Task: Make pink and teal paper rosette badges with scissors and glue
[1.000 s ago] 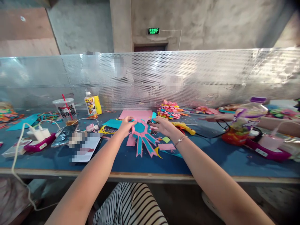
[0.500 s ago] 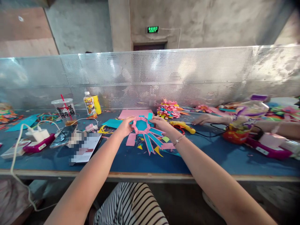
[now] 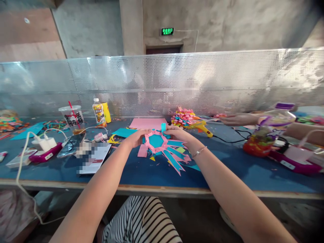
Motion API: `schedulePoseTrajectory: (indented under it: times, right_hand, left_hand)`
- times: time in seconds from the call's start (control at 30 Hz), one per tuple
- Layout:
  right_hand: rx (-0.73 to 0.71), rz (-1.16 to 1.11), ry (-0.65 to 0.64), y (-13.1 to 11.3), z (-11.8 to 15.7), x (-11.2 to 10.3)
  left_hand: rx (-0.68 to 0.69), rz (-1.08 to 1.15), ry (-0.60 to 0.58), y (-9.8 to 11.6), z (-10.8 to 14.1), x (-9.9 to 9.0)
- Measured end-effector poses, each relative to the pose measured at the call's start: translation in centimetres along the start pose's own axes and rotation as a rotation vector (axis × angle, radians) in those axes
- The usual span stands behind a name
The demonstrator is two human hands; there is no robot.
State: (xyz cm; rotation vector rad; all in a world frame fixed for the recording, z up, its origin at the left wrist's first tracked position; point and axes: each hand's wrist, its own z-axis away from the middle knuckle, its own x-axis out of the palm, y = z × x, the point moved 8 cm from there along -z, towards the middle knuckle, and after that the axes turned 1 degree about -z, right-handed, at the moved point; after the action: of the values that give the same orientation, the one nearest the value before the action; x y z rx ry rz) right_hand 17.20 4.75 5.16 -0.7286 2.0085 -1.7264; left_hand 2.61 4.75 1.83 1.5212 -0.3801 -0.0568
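A paper rosette badge (image 3: 155,148), blue in the middle with a pink folded rim, is held just above the table. Its blue and pink ribbon tails (image 3: 174,158) fan out toward the lower right. My left hand (image 3: 138,137) pinches the rim at its left side. At the upper right of the rim, my right hand (image 3: 178,135) is closed on a short blue paper strip (image 3: 163,127) that sticks up beside the fingertips; those fingertips are partly hidden. A yellow glue gun (image 3: 202,127) lies to the right of my right hand.
Pink paper (image 3: 148,123) and a pile of folded paper pieces (image 3: 184,117) lie behind. On the left are a plastic cup (image 3: 72,116), a bottle (image 3: 98,113), a phone (image 3: 71,144) and a power strip (image 3: 45,153). A jug (image 3: 263,135) and a co-worker's hand (image 3: 238,119) are right.
The rosette has turned, its tails swinging to the right, and sits slightly nearer. Both my hands moved along with it. The co-worker's hand has risen, and the glue gun has shifted.
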Motion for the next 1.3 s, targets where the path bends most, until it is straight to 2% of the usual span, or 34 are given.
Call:
schedulePoseTrajectory:
  times: [0.23,0.4,0.5,0.57,0.67,0.77,0.83,0.93,1.03,1.1,1.17,1.3]
  right_hand:
    - [0.045,0.018,0.01,0.0,0.1,0.0]
    - [0.033,0.072,0.0,0.3,-0.3,-0.3]
    - [-0.016,0.07,0.089,-0.1,-0.5,-1.0]
    - [-0.13,0.041,0.199,-1.5,-0.2,-1.7]
    - [-0.333,-0.036,0.335,-4.1,1.3,-2.4]
    - [-0.402,-0.095,0.385,-5.7,2.8,-2.3]
    - [-0.361,-0.089,0.353,-5.7,3.2,-1.7]
    - [-0.23,-0.076,0.162,-4.0,2.5,0.4]
    - [-0.112,-0.1,-0.055,-1.7,1.6,2.7]
    - [-0.052,-0.112,-0.12,-0.4,1.1,3.5]
    - [-0.009,-0.107,-0.114,0.6,0.6,3.6]
    - [0.118,-0.024,0.044,2.8,-0.2,2.0]
  left_hand:
    - [0.025,-0.156,-0.235,0.6,0.9,2.3]
    - [-0.022,-0.36,-0.248,0.0,1.1,2.9]
    - [-0.003,-0.415,-0.221,0.0,1.0,2.7]
    - [0.031,-0.424,-0.181,0.2,0.8,2.2]
    - [0.112,-0.391,-0.039,0.8,0.2,0.7]
    - [0.182,-0.263,0.142,1.2,-0.3,-1.3]
    - [0.213,-0.178,0.245,1.4,-0.5,-2.5]
    - [0.28,-0.046,0.373,2.0,-0.5,-3.8]
    - [0.341,0.148,0.434,2.3,-0.4,-4.8]
    - [0.367,0.263,0.444,2.5,-0.3,-5.2]
    - [0.384,0.345,0.435,2.7,-0.2,-5.3]
    - [0.361,0.446,0.391,2.9,0.0,-4.7]
